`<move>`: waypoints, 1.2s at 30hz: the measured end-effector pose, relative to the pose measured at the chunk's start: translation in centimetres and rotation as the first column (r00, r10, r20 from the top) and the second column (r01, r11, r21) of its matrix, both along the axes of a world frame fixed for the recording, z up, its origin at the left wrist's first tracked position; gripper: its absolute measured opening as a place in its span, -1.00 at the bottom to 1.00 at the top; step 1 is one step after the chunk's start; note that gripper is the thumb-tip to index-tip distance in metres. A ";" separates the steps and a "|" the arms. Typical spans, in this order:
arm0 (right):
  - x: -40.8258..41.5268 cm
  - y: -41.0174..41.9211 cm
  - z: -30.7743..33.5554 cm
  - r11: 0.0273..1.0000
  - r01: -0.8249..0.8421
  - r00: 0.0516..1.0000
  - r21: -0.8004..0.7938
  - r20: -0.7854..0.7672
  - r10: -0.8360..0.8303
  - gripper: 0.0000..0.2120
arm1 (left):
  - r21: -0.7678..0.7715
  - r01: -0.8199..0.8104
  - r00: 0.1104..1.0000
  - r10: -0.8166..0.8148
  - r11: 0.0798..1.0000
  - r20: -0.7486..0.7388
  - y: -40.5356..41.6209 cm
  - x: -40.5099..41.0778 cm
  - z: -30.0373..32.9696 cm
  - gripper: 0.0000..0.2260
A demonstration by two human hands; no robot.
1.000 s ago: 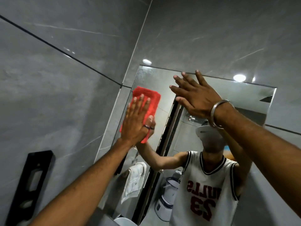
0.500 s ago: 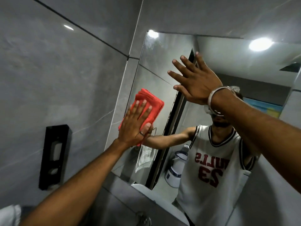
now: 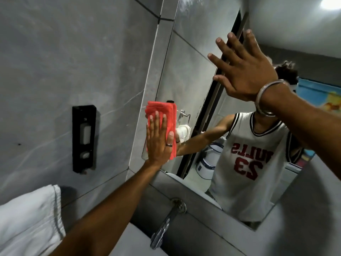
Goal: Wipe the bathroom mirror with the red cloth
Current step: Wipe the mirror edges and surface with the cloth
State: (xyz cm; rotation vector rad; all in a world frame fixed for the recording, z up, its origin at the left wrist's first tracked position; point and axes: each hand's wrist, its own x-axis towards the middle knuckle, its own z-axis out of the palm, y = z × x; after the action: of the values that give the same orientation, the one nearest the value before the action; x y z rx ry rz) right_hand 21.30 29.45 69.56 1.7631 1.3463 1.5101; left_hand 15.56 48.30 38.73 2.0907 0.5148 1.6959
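The folded red cloth (image 3: 167,115) lies flat against the lower left part of the bathroom mirror (image 3: 186,58). My left hand (image 3: 159,140) presses it to the glass with a flat palm, fingers pointing up, a ring on one finger. My right hand (image 3: 243,71) is raised higher and to the right, fingers spread, holding nothing, a metal bangle on its wrist. Whether its palm touches the glass I cannot tell. The mirror reflects a person in a white jersey.
A black wall-mounted fixture (image 3: 84,138) hangs on the grey tiled wall left of the mirror. A white towel (image 3: 27,224) is at the bottom left. A chrome tap (image 3: 166,226) juts from the wall below the mirror, above a white basin (image 3: 132,242).
My left hand has slid the red cloth down the mirror from near its top left corner to its lower left part. The view has tilted downward, bringing tap and towel into sight.
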 end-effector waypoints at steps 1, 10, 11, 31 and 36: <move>-0.1 0.0 0.0 1.000 -0.004 1.000 0.005 0.001 0.004 -0.24 | 0.055 0.002 0.999 0.000 0.998 -0.034 -0.5 -0.1 -1.4 -0.42; 0.2 -0.1 -0.3 0.999 -0.026 0.999 0.033 0.036 0.025 -0.28 | 0.041 0.015 1.000 -0.014 0.999 -0.022 2.5 -0.3 -7.3 -0.42; 0.2 -0.2 -0.2 0.999 -0.027 0.999 0.031 0.031 0.026 -0.28 | -0.095 0.015 0.999 -0.012 0.995 0.040 1.9 -0.2 -6.8 -0.42; -0.4 -3.3 1.2 0.995 -0.047 0.999 0.088 -0.004 0.048 -0.37 | 0.262 0.034 0.999 -0.023 0.964 -0.045 -7.5 1.9 9.1 -0.40; -0.4 -2.8 1.0 0.997 -0.016 1.000 0.076 0.002 0.016 -0.36 | 0.399 0.095 0.995 -0.082 0.912 -0.050 -15.9 2.8 7.4 -0.43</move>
State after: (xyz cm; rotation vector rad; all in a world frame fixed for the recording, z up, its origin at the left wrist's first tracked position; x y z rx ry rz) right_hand 20.93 26.61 70.55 1.8009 1.3216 1.5897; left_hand 18.34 32.42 46.18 2.3820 0.0748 1.8382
